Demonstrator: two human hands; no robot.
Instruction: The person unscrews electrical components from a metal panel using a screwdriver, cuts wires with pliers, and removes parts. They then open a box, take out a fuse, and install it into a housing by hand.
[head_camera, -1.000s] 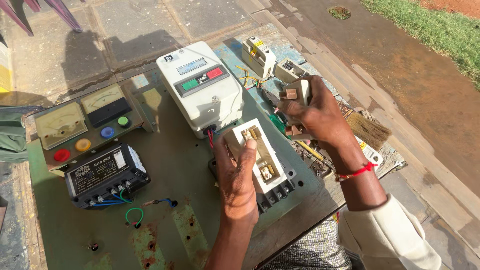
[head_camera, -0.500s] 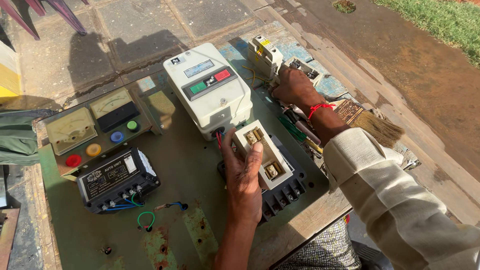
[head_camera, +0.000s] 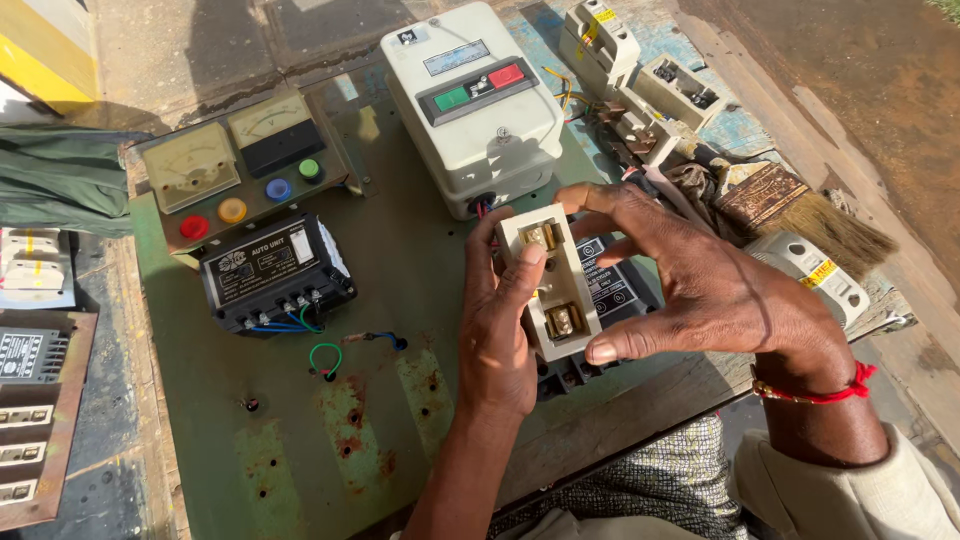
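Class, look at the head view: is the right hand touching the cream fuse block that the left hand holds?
Touching. In the head view the right hand has its thumb tip pressed against the lower edge of the fuse block, while the left hand grips it.

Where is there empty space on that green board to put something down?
Bare room lies on the green board below the black unit, left of the left hand. It is crowded top right, around the white box, brush and small parts.

Head camera looks steeply down, close over the green panel (head_camera: 300, 420).
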